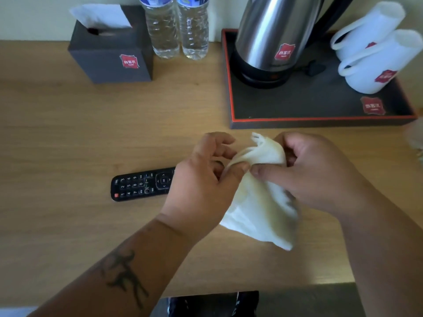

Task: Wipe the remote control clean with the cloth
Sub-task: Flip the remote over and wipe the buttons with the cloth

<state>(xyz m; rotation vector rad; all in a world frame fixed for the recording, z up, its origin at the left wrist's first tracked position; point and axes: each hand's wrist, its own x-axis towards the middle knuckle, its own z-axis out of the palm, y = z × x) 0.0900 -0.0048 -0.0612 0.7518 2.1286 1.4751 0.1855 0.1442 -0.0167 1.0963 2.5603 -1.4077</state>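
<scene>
Both hands are busy with the cloth (258, 193), which hangs bunched above the wooden desk (68, 138) near its front edge: the left hand (201, 186) pinches a fold of it between thumb and fingers, and the right hand (320, 172) curls round the upper bunch, thumb pressed across the fabric. The remote (142, 184) lies flat on the desk, buttons up, at about nine o'clock from the hands, its near end hidden behind the left hand; nothing touches it yet. The step in hand looks like readying the cloth, so the useful thing is to fold it into a firm flat pad rather than leave it a loose wad, since trailing corners would drag over the desk and clean little. One hand could then steady the remote by its edges while the other wipes along its length, working the pad between the raised buttons where grime would collect, then turning it over for the back. Light pressure should do, as hard rubbing may press keys. The tray (320, 124) with the kettle (272, 40) sits at one o'clock, the tissue box (109, 56) and water bottles (178, 30) at eleven, all well apart from the work.
</scene>
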